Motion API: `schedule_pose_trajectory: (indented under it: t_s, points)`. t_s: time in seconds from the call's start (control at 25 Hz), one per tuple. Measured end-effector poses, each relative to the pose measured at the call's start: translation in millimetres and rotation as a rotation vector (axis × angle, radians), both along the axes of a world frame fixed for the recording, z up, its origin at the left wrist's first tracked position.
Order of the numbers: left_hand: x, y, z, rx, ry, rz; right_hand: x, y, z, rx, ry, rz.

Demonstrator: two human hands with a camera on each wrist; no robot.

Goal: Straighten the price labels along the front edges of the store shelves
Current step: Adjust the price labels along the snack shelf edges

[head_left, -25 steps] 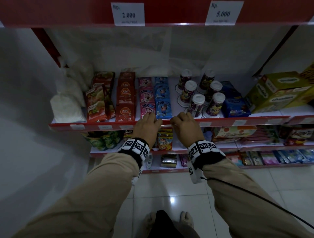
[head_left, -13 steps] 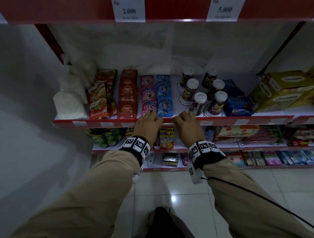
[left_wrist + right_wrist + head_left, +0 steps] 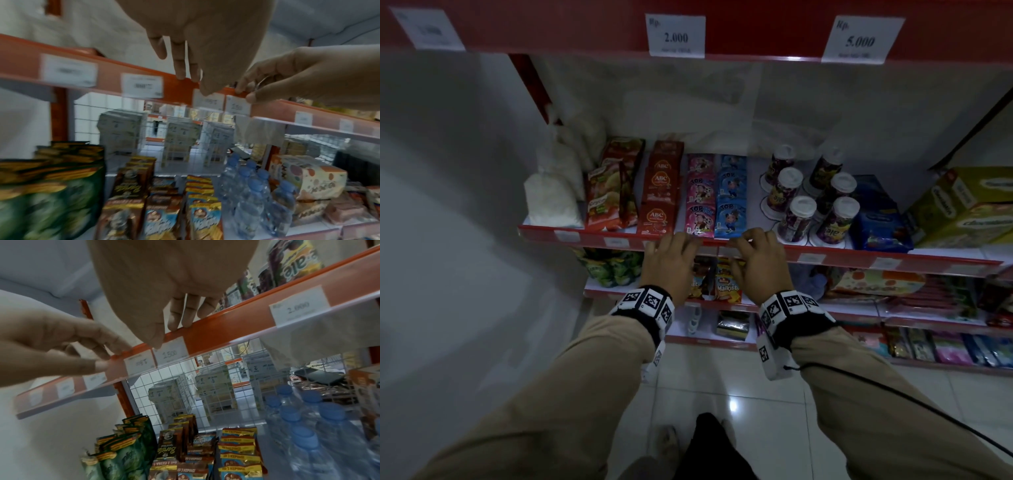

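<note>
Head view: a person in tan sleeves stands on glossy white floor tiles [image 3: 722,383] before a red-edged store shelving unit beside a pale wall [image 3: 448,205]. Both hands are at the red front rail [image 3: 825,255] of the middle shelf. The left hand [image 3: 671,260] has its fingers hooked over the rail's top edge, thumb on the rail face just left of a small price label [image 3: 139,364]. The right hand [image 3: 760,263] sits just beside it, fingers also curled over the edge, thumb tip touching the top of the neighbouring label marked 1.500 [image 3: 170,352]; the two labels sit side by side in the clear strip, near level. Above the rail stand sachets [image 3: 700,205], capped drink cups [image 3: 798,216] and yellow-green boxes [image 3: 962,205]. The top shelf carries larger labels reading 2.000 [image 3: 676,36] and 5.000 [image 3: 859,41]. Below, the wrist views show snack packs [image 3: 236,451], blue-capped water bottles [image 3: 298,418] and a white wire-grid back panel [image 3: 185,378].
</note>
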State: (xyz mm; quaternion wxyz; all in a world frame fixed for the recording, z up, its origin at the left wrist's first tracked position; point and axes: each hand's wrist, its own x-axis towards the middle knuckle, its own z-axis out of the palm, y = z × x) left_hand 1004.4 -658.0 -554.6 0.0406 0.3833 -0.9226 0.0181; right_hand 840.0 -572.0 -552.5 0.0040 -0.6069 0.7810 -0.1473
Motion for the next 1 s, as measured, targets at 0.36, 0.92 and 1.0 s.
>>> schedule_pose_trajectory:
  t_s: [0.36, 0.92, 1.0]
  points:
    - [22.1, -12.4, 1.2, 0.010, -0.052, -0.074, 27.9, -11.6, -1.4, 0.095, 0.073, -0.008]
    - [21.7, -39.2, -0.3, 0.157, 0.028, -0.269, 64.6, -27.6, -7.4, -0.163, 0.025, -0.010]
    - [22.5, -40.5, -1.3, 0.161, 0.041, -0.291, 65.8, -28.2, -5.9, -0.175, 0.025, -0.026]
